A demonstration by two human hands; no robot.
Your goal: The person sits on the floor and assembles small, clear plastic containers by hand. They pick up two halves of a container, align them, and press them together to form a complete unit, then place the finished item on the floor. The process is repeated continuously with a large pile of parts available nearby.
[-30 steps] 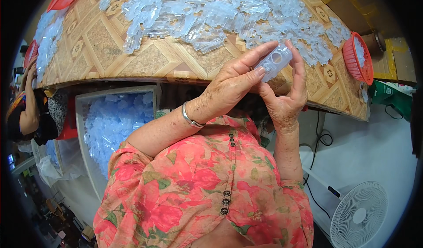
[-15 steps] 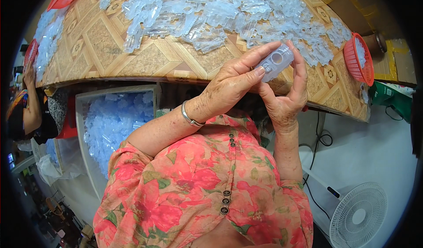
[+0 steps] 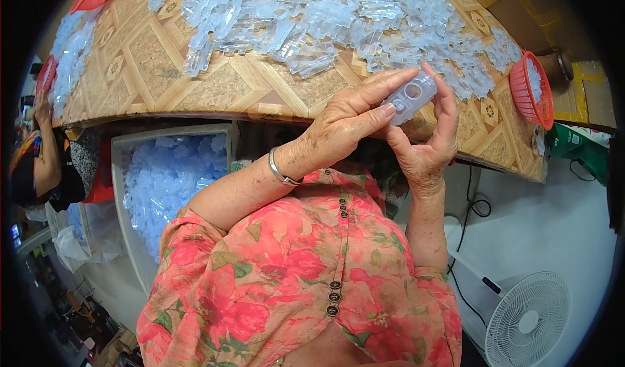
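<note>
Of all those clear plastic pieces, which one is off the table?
The small clear plastic piece with a round hole, pinched between left hand and right hand; the other clear pieces lie heaped on the patterned table.

The left hand (image 3: 351,116) and right hand (image 3: 426,142) cover part of the small clear piece (image 3: 411,97). At the far left, another person (image 3: 39,152) is cut off.

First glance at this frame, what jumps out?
Both hands meet at centre: the left hand and right hand pinch one small translucent plastic piece with a round hole just above the table edge. Behind them, a big heap of similar clear plastic parts covers the patterned wooden tabletop. A red plastic basket sits at its right edge.
</note>
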